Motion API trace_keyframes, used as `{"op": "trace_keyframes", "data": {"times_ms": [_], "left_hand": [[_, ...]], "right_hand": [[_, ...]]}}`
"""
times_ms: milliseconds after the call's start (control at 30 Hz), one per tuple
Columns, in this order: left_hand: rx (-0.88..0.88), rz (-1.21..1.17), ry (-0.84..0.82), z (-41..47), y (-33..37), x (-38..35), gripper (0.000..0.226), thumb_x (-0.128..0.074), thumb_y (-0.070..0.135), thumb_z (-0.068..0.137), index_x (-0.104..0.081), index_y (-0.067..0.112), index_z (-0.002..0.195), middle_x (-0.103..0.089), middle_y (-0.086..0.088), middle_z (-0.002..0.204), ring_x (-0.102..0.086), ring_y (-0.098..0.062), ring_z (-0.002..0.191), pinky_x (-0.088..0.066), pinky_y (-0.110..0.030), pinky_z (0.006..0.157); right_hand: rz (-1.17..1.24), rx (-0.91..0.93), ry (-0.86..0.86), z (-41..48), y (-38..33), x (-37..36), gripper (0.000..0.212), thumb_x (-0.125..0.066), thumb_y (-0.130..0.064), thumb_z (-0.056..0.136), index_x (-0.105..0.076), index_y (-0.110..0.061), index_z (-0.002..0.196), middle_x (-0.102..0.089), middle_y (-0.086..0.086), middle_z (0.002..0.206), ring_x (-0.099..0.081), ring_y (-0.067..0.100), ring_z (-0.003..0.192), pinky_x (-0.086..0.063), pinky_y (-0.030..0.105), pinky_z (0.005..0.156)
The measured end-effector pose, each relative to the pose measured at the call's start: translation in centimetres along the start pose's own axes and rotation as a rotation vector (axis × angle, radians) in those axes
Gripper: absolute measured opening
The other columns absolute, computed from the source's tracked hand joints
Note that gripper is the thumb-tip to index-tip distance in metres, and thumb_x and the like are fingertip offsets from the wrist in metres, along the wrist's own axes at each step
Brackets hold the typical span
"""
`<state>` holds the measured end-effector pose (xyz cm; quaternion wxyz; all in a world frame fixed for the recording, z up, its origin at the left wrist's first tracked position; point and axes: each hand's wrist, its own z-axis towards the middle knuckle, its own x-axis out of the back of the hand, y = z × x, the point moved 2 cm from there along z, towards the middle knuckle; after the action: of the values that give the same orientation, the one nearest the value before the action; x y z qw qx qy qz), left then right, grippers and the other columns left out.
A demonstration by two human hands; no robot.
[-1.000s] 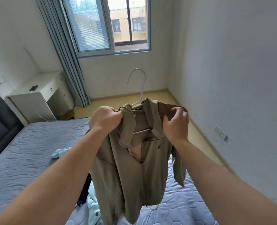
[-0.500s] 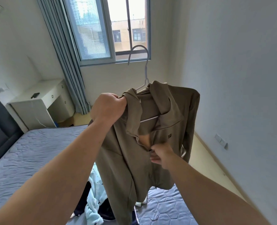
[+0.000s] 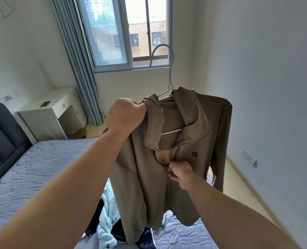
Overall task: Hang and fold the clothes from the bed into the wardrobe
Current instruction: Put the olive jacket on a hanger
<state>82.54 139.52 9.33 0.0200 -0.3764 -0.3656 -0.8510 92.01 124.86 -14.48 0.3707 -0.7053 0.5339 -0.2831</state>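
Observation:
An olive-brown zip jacket (image 3: 190,178) hangs on a white wire hanger (image 3: 169,76), held up in front of me above the bed. My left hand (image 3: 125,115) grips the jacket's left shoulder together with the hanger's end. My right hand (image 3: 178,172) pinches the front of the jacket at the zip, just below the open collar. The hanger's hook points up against the window. Below the jacket, a light blue garment (image 3: 105,229) and a dark navy garment (image 3: 145,238) lie in a heap on the bed (image 3: 32,169).
A white desk (image 3: 52,112) with a phone on it stands at the back left beside blue-grey curtains (image 3: 80,69). A dark headboard (image 3: 0,133) borders the bed on the left. A bare white wall with a socket (image 3: 249,158) runs along the right, with wooden floor below.
The jacket and hanger stay raised higher than one second ago. My right hand left the right shoulder, dropped to the zip at chest height and stays pinching there.

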Motion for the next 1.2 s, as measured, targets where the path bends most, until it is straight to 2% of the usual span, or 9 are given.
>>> {"op": "trace_keyframes", "data": {"times_ms": [167,300,400,500,567,700,767,900,1200], "left_hand": [[-0.016,-0.016,-0.009,0.1,-0.1,0.0,0.05,-0.051,0.054,0.074,-0.04,0.013,0.05,-0.026,0.001,0.042,-0.029,-0.023,0.053,-0.031,-0.029,0.053],[-0.009,-0.021,-0.002,0.1,-0.6,-0.3,0.052,-0.052,0.053,0.076,-0.044,0.01,0.048,-0.028,0.002,0.041,-0.031,-0.023,0.052,-0.032,-0.029,0.052],[-0.003,0.0,-0.002,0.1,-1.0,-0.7,0.051,-0.053,0.051,0.079,-0.05,0.01,0.049,-0.034,0.004,0.04,-0.037,-0.021,0.051,-0.033,-0.028,0.052],[0.02,0.011,-0.011,0.2,-1.1,-1.2,0.051,-0.051,0.052,0.077,-0.052,0.008,0.051,-0.038,0.002,0.043,-0.039,-0.024,0.053,-0.035,-0.028,0.053],[0.028,0.004,-0.018,0.2,-1.1,-1.4,0.051,-0.051,0.053,0.076,-0.054,0.009,0.051,-0.04,0.001,0.044,-0.041,-0.024,0.053,-0.036,-0.028,0.053],[0.03,-0.007,-0.021,0.3,-0.9,-1.8,0.049,-0.051,0.052,0.076,-0.051,0.012,0.048,-0.037,0.002,0.041,-0.039,-0.023,0.052,-0.035,-0.028,0.053],[0.039,-0.006,-0.03,0.4,-0.7,-2.0,0.049,-0.051,0.052,0.076,-0.052,0.01,0.051,-0.037,0.001,0.043,-0.039,-0.024,0.053,-0.037,-0.029,0.054],[0.056,0.003,-0.05,0.5,-0.7,-2.6,0.045,-0.052,0.048,0.078,-0.054,0.008,0.058,-0.041,-0.001,0.052,-0.041,-0.026,0.057,-0.039,-0.03,0.057],[0.083,-0.004,-0.126,-0.5,-0.9,-4.4,0.044,-0.053,0.044,0.081,-0.043,0.01,0.053,-0.034,0.002,0.049,-0.035,-0.027,0.058,-0.031,-0.03,0.055]], "right_hand": [[0.187,0.024,-0.045,-0.3,1.1,-0.4,0.021,-0.053,-0.017,0.1,-0.059,-0.001,0.088,-0.061,0.013,0.089,-0.067,0.03,0.086,-0.059,0.036,0.069],[0.024,-0.089,-0.102,-0.7,1.3,-0.5,0.032,-0.039,-0.031,0.102,-0.054,-0.008,0.086,-0.067,0.014,0.082,-0.067,0.03,0.066,-0.053,0.034,0.059],[-0.125,0.008,0.006,0.0,1.5,0.2,0.044,-0.038,-0.042,0.104,-0.063,-0.007,0.098,-0.065,0.01,0.078,-0.065,0.025,0.06,-0.055,0.033,0.057],[-0.274,0.221,0.107,0.9,2.0,0.9,0.05,-0.055,-0.044,0.095,-0.073,0.003,0.095,-0.073,0.023,0.094,-0.07,0.039,0.092,-0.058,0.048,0.085],[-0.216,0.25,0.126,1.1,2.6,1.5,0.047,-0.064,-0.041,0.086,-0.073,0.005,0.087,-0.073,0.026,0.095,-0.069,0.042,0.099,-0.056,0.051,0.091],[0.005,0.192,0.085,0.7,3.3,2.1,0.029,-0.072,-0.03,0.066,-0.07,-0.002,0.056,-0.071,0.013,0.061,-0.073,0.03,0.068,-0.061,0.054,0.083],[0.085,0.156,0.035,0.7,3.4,2.2,0.028,-0.072,-0.021,0.071,-0.066,-0.004,0.049,-0.065,0.014,0.057,-0.068,0.024,0.059,-0.062,0.05,0.082],[0.091,0.091,-0.003,0.8,3.1,2.4,0.02,-0.067,-0.014,0.086,-0.067,0.0,0.072,-0.064,0.01,0.06,-0.065,0.021,0.062,-0.062,0.03,0.062],[0.154,-0.162,-0.006,0.0,3.3,4.4,0.005,-0.05,0.008,0.092,-0.055,0.007,0.091,-0.061,0.023,0.083,-0.06,0.025,0.068,-0.057,0.031,0.047]]}}
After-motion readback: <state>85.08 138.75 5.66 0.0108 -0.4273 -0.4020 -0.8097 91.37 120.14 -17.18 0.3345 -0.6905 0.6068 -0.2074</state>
